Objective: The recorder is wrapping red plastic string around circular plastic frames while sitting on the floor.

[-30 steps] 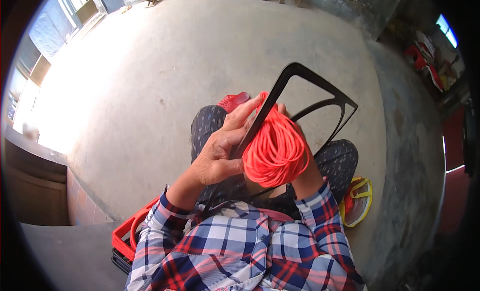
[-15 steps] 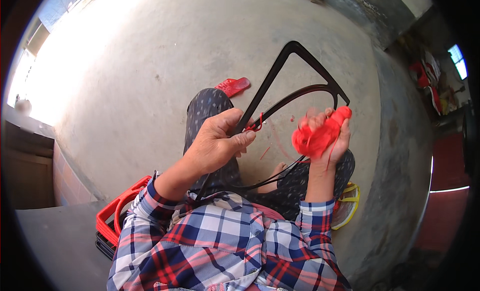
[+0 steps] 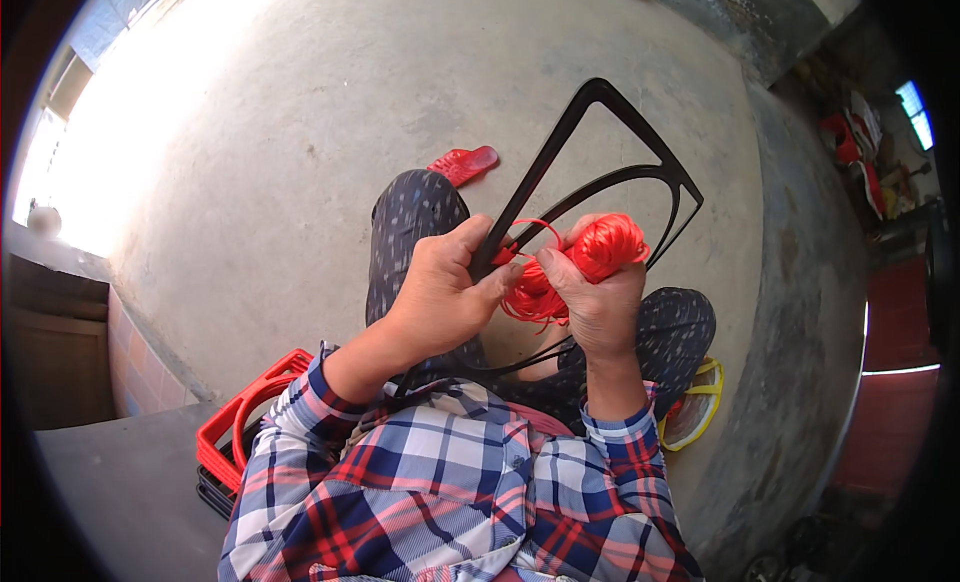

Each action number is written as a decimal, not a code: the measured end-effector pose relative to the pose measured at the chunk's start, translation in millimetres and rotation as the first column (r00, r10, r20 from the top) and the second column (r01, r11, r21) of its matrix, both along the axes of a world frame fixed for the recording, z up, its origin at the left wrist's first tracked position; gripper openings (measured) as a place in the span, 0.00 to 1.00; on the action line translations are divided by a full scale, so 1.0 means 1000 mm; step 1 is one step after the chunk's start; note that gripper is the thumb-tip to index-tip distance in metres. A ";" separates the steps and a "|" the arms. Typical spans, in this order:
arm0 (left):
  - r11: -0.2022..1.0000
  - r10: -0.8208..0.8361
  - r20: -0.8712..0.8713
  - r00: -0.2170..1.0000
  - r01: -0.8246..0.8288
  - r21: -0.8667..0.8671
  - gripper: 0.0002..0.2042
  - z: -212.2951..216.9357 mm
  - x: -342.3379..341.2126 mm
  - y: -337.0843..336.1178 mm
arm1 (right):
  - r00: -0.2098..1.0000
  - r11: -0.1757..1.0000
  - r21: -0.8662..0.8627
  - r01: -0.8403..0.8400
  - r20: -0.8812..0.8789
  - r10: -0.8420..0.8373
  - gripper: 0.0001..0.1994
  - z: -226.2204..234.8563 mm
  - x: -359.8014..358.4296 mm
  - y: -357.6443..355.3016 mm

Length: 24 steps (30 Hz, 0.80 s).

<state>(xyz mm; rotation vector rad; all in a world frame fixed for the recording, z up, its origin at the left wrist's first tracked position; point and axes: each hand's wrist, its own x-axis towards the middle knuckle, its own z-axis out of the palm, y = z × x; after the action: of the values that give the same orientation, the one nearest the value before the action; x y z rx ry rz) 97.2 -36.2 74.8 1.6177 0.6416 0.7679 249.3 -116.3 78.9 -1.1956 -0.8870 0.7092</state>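
Since half a second ago the right hand [image 3: 600,302] has swung in from three o'clock toward the centre, so the two hands now meet over the lap. Its fingers [image 3: 560,272] are curled tight around a bundle of bright red-orange cord [image 3: 605,247], which bulges out above the fist, and a thin loop of the same cord [image 3: 530,227] arches across to the other hand. The left hand [image 3: 440,292] is closed too, thumb and fingers [image 3: 480,252] clamped on one bar of a black plastic frame [image 3: 640,132], close beside the cord. That frame, a rounded triangle with a curved crossbar, slants up from the hands toward one o'clock and stands clear of the concrete floor [image 3: 300,132].

Farther out, plaid sleeves [image 3: 620,452] run down to six o'clock, over dark dotted trousers [image 3: 410,222]. A red sandal [image 3: 463,165] lies on the floor at twelve o'clock from the left hand. At eight o'clock sits a stack of red and black frames [image 3: 235,432]; at four o'clock, by the right knee, lies a yellow frame with red inside it [image 3: 695,412]. Red packages [image 3: 865,152] at two o'clock are too small to make out.
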 end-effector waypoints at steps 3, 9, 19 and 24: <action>0.986 0.045 0.003 0.999 -0.045 0.163 0.08 0.002 0.008 -0.003 | 0.966 0.997 0.069 0.025 0.256 -0.042 0.11 0.007 0.002 -0.004; 0.990 0.015 -0.001 1.000 -0.014 0.141 0.08 -0.001 -0.003 0.003 | 0.898 0.963 0.086 -0.254 0.392 0.202 0.09 0.036 0.012 -0.008; 0.943 0.044 0.161 0.986 0.013 -0.334 0.06 0.003 -0.018 0.013 | 0.809 0.825 0.560 -0.072 -0.451 0.377 0.19 0.017 0.131 -0.079; 0.962 -0.004 0.137 0.991 0.041 -0.269 0.06 -0.006 -0.021 0.016 | 0.706 0.897 0.429 0.108 -0.668 0.234 0.18 -0.037 0.152 -0.072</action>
<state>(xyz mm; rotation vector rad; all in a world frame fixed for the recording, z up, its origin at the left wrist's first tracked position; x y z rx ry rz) 76.2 -20.1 68.9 1.3087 0.6013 0.7323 401.1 -188.6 42.0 -0.3985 -0.3860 0.8824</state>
